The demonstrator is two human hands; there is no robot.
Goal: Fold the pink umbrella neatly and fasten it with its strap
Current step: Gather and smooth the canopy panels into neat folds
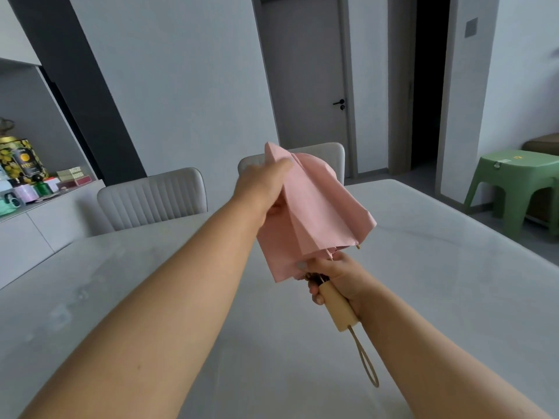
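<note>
The pink umbrella is collapsed and held up over the table, its canopy hanging in loose folds and pointing away from me. My right hand grips the pale wooden handle at the near end; a beige wrist loop dangles below it. My left hand holds a fold of the canopy near the far tip, fingers closed on the fabric. The fastening strap is not visible.
A pale marble table spreads below my arms. Two grey chairs stand at its far side. A sideboard with tins and boxes is at the left, a green stool at the right.
</note>
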